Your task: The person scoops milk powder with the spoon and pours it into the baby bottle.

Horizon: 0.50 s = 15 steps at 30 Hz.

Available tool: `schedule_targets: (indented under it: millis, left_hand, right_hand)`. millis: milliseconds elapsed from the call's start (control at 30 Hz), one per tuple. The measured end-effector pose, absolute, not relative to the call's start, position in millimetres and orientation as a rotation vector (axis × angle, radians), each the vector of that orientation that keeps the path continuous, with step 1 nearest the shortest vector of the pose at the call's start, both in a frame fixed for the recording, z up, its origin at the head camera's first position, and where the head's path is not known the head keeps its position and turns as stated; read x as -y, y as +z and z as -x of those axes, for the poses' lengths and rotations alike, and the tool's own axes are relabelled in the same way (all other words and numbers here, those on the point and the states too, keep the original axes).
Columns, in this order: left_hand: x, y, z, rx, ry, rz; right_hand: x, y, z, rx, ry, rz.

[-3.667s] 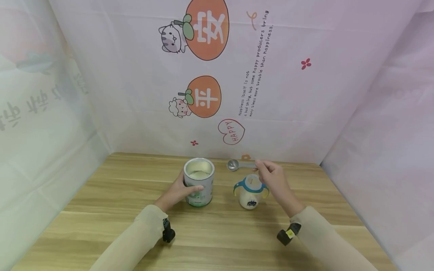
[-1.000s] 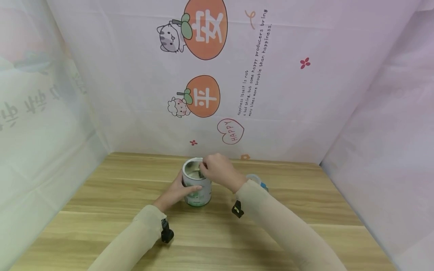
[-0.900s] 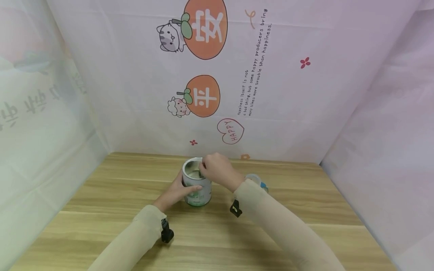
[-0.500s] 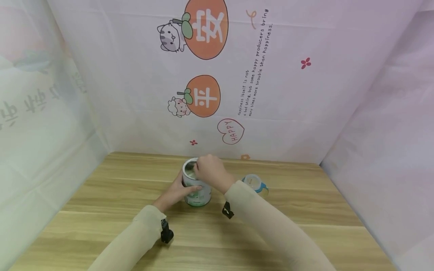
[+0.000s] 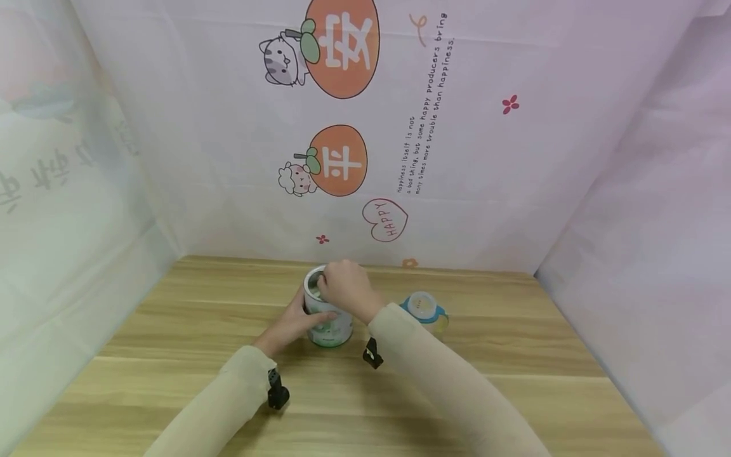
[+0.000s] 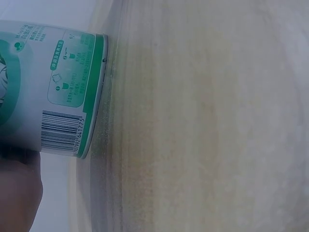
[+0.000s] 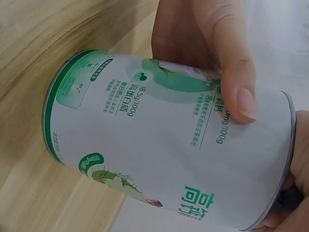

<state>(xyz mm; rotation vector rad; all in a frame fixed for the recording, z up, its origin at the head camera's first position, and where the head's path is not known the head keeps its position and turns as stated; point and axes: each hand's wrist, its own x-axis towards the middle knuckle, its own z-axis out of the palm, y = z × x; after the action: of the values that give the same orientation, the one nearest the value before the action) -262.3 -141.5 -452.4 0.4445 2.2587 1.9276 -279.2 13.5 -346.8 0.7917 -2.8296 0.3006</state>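
Note:
A white and green powder can (image 5: 331, 331) stands upright on the wooden table, its open top facing up. My left hand (image 5: 292, 325) grips the can's left side, the thumb lying across the front. Over the can's mouth, my right hand (image 5: 345, 289) has its fingers curled and dips inside the rim; the measuring spoon it held earlier is hidden in the can. In the right wrist view, the left thumb presses on the can's printed wall (image 7: 154, 130). Partly behind the right sleeve stands a baby bottle (image 5: 422, 306) with blue and yellow handles.
The wooden tabletop (image 5: 342, 412) runs up to a printed cloth backdrop (image 5: 474, 209) behind, with cloth walls on both sides. My right forearm (image 5: 451, 381) crosses in front of the bottle. Both wrists carry small black cameras.
Earlier my right hand held the measuring spoon above the bottle; it then moved left into the can. Over the last second it shifted further left, uncovering more of the bottle. The left hand stays put.

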Motion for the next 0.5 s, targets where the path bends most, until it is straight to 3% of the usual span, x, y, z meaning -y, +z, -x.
schedule_targets:
  millis: [500]
  left_hand:
    - [140.8,-450.7,260.8,-2.242,1.939,-0.499]
  right_hand:
    - [-11.3,-349.5,277.3,2.856,0.317,-0.703]
